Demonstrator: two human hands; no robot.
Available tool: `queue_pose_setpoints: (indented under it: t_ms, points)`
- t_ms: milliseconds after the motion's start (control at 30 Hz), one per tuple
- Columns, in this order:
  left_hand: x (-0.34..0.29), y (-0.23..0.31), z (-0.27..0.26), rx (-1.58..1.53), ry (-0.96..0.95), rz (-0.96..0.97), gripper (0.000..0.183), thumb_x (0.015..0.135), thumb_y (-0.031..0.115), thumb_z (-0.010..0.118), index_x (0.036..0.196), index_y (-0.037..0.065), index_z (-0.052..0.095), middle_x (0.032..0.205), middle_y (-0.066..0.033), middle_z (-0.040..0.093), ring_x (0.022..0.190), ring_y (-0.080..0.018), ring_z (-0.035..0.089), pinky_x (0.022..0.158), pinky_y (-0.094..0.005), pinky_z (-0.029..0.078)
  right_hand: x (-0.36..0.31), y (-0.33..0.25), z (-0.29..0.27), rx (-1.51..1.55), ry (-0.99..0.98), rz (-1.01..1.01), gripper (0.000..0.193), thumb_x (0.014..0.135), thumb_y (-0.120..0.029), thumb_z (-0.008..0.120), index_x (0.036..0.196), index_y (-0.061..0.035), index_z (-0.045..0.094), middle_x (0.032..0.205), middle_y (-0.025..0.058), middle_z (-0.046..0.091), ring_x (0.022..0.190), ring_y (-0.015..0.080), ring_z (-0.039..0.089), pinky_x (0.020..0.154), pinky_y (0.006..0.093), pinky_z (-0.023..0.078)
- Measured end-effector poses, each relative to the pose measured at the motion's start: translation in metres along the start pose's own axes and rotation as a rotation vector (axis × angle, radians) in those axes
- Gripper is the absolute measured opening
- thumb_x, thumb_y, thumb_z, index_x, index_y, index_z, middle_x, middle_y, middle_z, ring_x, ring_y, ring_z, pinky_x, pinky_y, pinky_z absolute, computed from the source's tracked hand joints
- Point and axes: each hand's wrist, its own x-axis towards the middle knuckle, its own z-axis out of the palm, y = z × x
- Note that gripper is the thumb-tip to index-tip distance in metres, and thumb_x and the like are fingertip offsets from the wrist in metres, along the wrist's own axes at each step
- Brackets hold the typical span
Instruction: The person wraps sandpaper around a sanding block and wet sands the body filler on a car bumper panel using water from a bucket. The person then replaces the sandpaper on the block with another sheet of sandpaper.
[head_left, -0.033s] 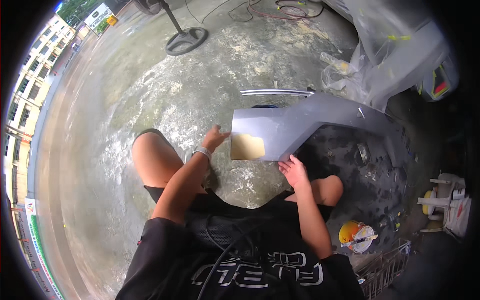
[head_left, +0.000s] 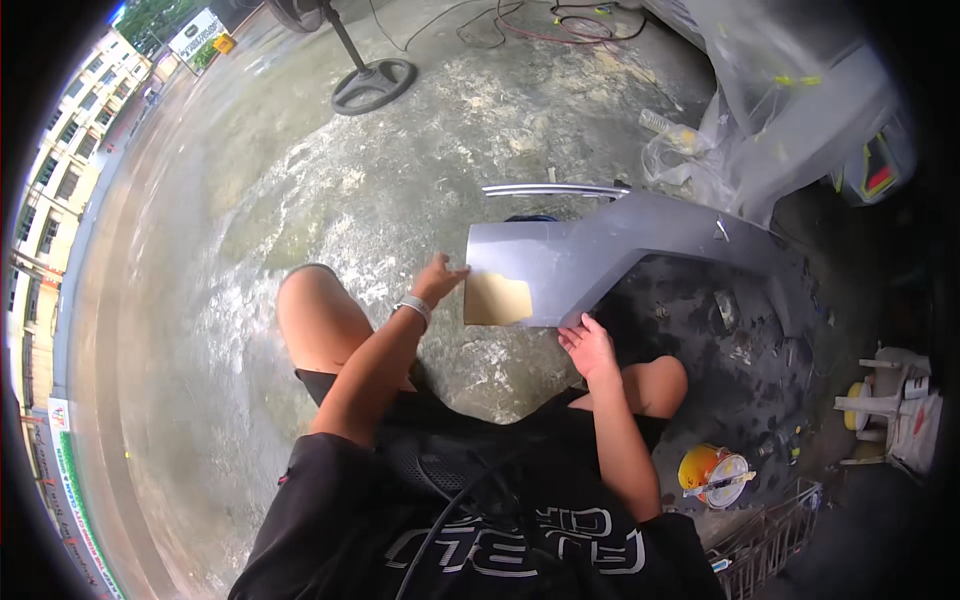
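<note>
A large grey car fender [head_left: 590,255] with a wheel-arch cutout lies in front of me. A tan patch [head_left: 500,299] shows at its near left corner. My left hand [head_left: 437,280] grips the left edge beside this patch, one digit reaching onto the rim; its other fingers are partly hidden. At the near edge, by the start of the arch, my right hand [head_left: 588,347] has its palm turned up and its fingers closed at the rim. Some fingertips are out of sight there.
Past the fender lies a slim metal strip [head_left: 550,190]. A stand with a round base [head_left: 374,86] and loose hoses [head_left: 580,38] are farther off. Plastic sheeting [head_left: 790,110] hangs at the far right. A yellow-orange tub [head_left: 715,472], a metal rack [head_left: 770,545] and a white stool [head_left: 890,400] are to my right.
The view has shifted slightly, so the fender and both hands appear a little lower and to the right. Both hands stay at the same edges.
</note>
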Motion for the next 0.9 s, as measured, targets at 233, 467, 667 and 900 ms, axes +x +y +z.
queue_pose_setpoints:
  t_ms: [233, 467, 667, 900]
  points:
    - [-0.007, 0.054, 0.045, -0.819, -0.152, -0.004, 0.049, 0.096, 0.021, 0.078, 0.129, -0.008, 0.057, 0.113, -0.0177, 0.072, 0.091, -0.0254, 0.073, 0.073, -0.0425, 0.065, -0.006, 0.012, 0.023, 0.211, 0.043, -0.303, 0.022, 0.093, -0.019, 0.061, 0.115, -0.0136, 0.062, 0.112, 0.0077, 0.069, 0.103, 0.0268, 0.065, 0.089, 0.0464, 0.054]
    - [0.022, 0.198, -0.040, -1.016, -0.364, 0.255, 0.044, 0.102, 0.011, 0.065, 0.133, -0.006, 0.039, 0.119, -0.0272, 0.063, 0.096, -0.0330, 0.073, 0.074, -0.0443, 0.067, 0.030, -0.013, 0.061, -0.390, 0.196, -0.702, 0.025, 0.097, -0.014, 0.059, 0.119, -0.0037, 0.065, 0.114, 0.0144, 0.071, 0.104, 0.0266, 0.071, 0.093, 0.0379, 0.056]
    - [0.022, 0.199, -0.057, -1.073, -0.494, 0.270, 0.037, 0.105, 0.010, 0.057, 0.132, -0.004, 0.035, 0.120, -0.0277, 0.062, 0.099, -0.0330, 0.073, 0.078, -0.0453, 0.067, 0.124, -0.009, 0.091, -1.675, 0.463, -0.574, 0.060, 0.093, -0.036, 0.070, 0.141, -0.0022, 0.058, 0.142, 0.0219, 0.062, 0.132, 0.0355, 0.059, 0.111, 0.0458, 0.046]
    - [0.030, 0.141, -0.049, -1.077, -0.555, 0.243, 0.041, 0.104, 0.011, 0.062, 0.137, -0.002, 0.043, 0.126, -0.0198, 0.063, 0.115, -0.0261, 0.067, 0.097, -0.0389, 0.059, 0.200, 0.016, 0.088, -2.199, 0.362, -1.154, 0.066, 0.093, -0.044, 0.069, 0.148, -0.0106, 0.055, 0.154, 0.0211, 0.051, 0.146, 0.0391, 0.043, 0.121, 0.0486, 0.034]
